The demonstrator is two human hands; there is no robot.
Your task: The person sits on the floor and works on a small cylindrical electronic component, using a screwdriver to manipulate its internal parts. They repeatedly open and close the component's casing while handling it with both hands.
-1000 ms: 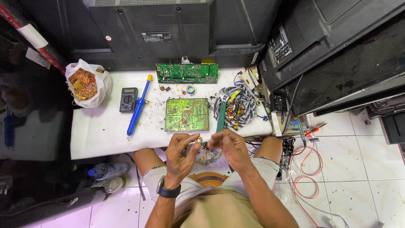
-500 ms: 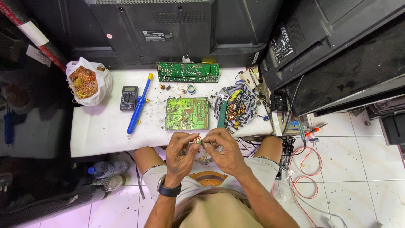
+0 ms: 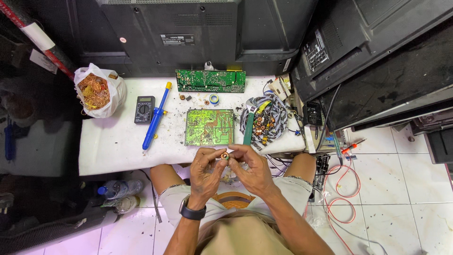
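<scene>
I see black TV backs (image 3: 170, 33) along the bench's (image 3: 113, 146) far edge; a bag of copper wire (image 3: 96, 89) at its left end; a long board (image 3: 210, 80) at the far edge and a square board (image 3: 209, 127) mid-bench; a blue desoldering pump (image 3: 155, 117), a multimeter (image 3: 144, 109); my left hand (image 3: 206, 172) and right hand (image 3: 251, 166) over the near edge. Since a second ago both have crept closer; fingers (image 3: 218, 158) pinched shut on a small copper coil (image 3: 225, 155) between them, being worked.
</scene>
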